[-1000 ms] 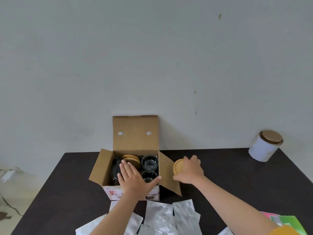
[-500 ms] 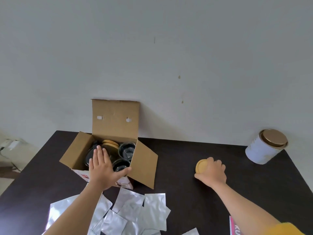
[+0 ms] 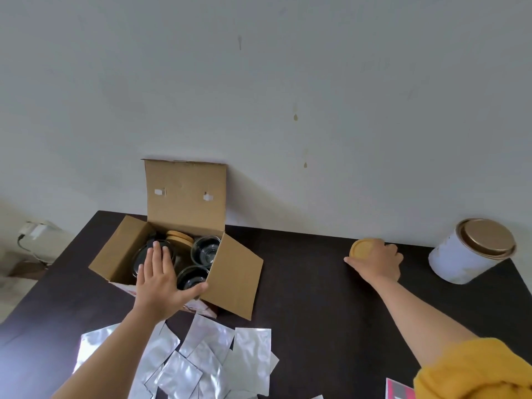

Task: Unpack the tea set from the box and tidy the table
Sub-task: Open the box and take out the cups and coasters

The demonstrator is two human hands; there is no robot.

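Observation:
An open cardboard box (image 3: 184,194) stands at the back left of the dark table (image 3: 316,283), its flaps spread. Inside are glass cups (image 3: 205,250), a dark round piece and stacked wooden coasters (image 3: 180,237). My left hand (image 3: 161,283) lies flat on the box's front edge, fingers spread over the contents, holding nothing. My right hand (image 3: 377,262) is far right of the box, near the wall, fingers closed on a round wooden coaster (image 3: 363,248) held down at the table.
A white tin with a gold lid (image 3: 472,250) lies tilted at the back right. Several silver foil sachets (image 3: 207,358) are scattered at the front. A pink card (image 3: 398,391) shows at the bottom right edge.
My right hand carried the wooden coaster from beside the box's right flap across to the right, towards the tin. My left hand stayed on the box.

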